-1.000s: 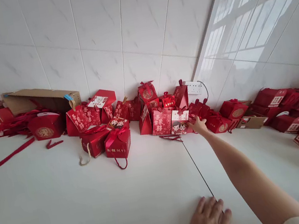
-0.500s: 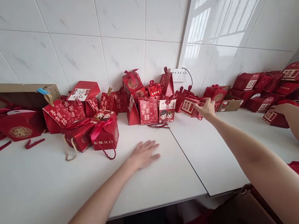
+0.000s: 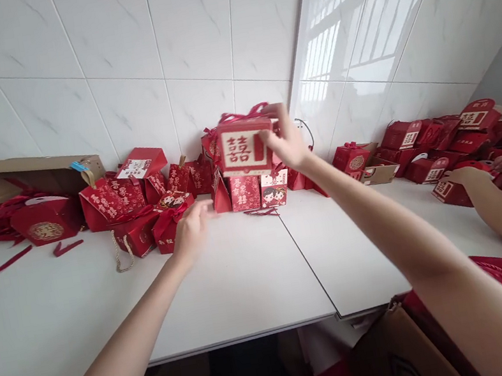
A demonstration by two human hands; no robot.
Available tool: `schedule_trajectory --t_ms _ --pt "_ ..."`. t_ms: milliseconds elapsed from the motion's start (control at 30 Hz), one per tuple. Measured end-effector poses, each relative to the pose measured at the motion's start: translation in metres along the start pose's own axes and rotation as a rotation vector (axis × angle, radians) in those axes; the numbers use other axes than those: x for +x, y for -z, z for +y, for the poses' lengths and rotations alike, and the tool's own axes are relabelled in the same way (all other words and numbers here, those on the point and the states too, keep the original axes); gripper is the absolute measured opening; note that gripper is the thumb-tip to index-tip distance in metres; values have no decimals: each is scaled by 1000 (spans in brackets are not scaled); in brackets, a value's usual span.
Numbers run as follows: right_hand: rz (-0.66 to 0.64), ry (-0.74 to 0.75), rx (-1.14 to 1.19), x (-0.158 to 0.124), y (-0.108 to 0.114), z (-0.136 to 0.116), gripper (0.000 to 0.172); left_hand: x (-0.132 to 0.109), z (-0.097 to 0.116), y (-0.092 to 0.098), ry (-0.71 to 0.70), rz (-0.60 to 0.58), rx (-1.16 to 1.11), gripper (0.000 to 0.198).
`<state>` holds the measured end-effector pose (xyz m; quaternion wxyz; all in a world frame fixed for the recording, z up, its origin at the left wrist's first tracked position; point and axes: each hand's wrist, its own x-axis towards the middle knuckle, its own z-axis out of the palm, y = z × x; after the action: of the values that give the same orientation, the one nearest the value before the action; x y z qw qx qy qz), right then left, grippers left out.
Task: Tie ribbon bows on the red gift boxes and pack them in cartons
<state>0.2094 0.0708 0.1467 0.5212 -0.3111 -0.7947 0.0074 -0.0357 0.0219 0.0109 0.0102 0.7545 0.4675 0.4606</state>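
Observation:
My right hand [image 3: 289, 142] grips a red gift box [image 3: 244, 148] by its right side, with the thumb on its front. The box is in the air, with a cream panel bearing a double-happiness sign and a dark pink ribbon on top. My left hand [image 3: 189, 232] is above the white table, in front of a red box with a ribbon bow [image 3: 163, 234]. Its fingers are loosely apart, somewhat blurred, and hold nothing I can see. Behind the raised box stand a patterned red box [image 3: 245, 194] and a box with two cartoon figures [image 3: 274, 193].
Several red boxes line the tiled wall. An opened cardboard carton [image 3: 34, 173] with red ribbons is at the left. On the right, a co-worker's hands [image 3: 465, 176] are at a pile of red boxes [image 3: 421, 135]. A cardboard box [image 3: 400, 349] stands below the table edge.
My right hand has lifted the double-happiness box off the table and carried it left. My left hand has moved left and up from the bare tabletop towards the ribboned box. The view has shifted slightly.

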Motion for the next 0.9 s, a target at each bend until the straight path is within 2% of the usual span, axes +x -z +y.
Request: schedule_trajectory --t_ms 100,200,267,300,367,467,533,600,667,733,800,833,900 --pt "-83 -12 211 -14 -44 -39 40 -7 7 18 65 239 -325 31" --pt "-130 -37 466 -51 -76 -61 43 -21 12 33 118 363 -631 39" --pt "-179 -53 640 -85 -90 -65 48 -38 12 39 197 340 -779 41" --pt "-220 -80 707 -102 -95 -63 51 -48 11 40 237 284 -815 44" --pt "-288 -193 724 -136 -101 -58 58 -71 11 37 268 92 -776 53" --pt "-186 -502 466 -177 -98 -52 56 -111 17 26 178 -126 -525 64" --pt "-87 -694 336 -198 -89 -55 45 -136 28 19 123 -162 -396 63" --pt "-64 -794 318 -215 -76 -65 38 -158 41 16 124 -218 -319 63" --pt "-61 -827 300 -229 -61 -77 39 -172 53 16 108 -263 -313 55" --pt "-13 -848 228 -240 -46 -89 43 -176 60 19 72 -227 -358 39" --pt "48 -844 155 -245 -33 -100 45 -168 63 19 70 -106 -364 25" --pt "44 -828 138 -246 -27 -105 45 -160 63 19 83 -40 -341 23" --pt "-49 -774 132 -244 -21 -115 43 -138 64 15 110 28 -281 27"
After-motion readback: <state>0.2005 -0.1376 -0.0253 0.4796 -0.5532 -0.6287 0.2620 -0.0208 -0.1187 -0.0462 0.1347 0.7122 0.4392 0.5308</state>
